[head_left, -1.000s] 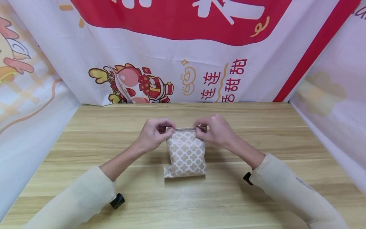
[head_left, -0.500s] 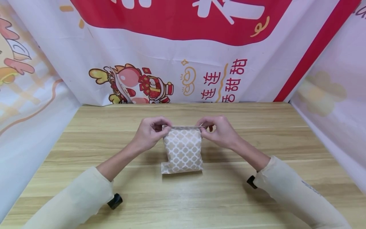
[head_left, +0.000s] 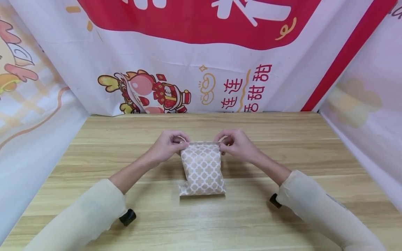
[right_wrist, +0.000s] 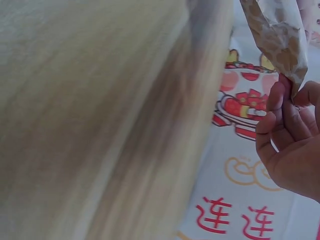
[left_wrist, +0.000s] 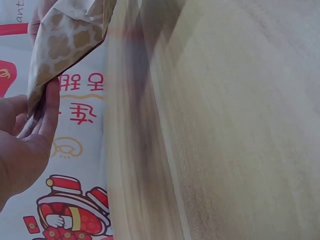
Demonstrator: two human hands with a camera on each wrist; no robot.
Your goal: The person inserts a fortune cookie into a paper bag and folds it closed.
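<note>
A beige paper bag (head_left: 203, 169) with a white lattice pattern stands near the middle of the wooden table, its top edge folded into a narrow band. My left hand (head_left: 169, 145) pinches the left end of that band between thumb and fingers. At the opposite end, my right hand (head_left: 236, 144) pinches the right top corner. In the left wrist view, the paper bag (left_wrist: 67, 40) slants up from the thumb and fingers. The right wrist view has the bag's corner (right_wrist: 285, 55) held at the fingertips. What the bag contains is hidden.
The wood-grain table (head_left: 201, 223) reaches back to a printed white and red cloth (head_left: 188, 55) hanging behind it. More printed cloth hangs at the left (head_left: 41, 90) and right sides. A black wrist device (head_left: 127, 217) shows below the left sleeve.
The bag first shifted slightly left and away, then came back toward me. Both hands moved with it, keeping their pinch on the top corners; the folded top band shows more plainly now.
</note>
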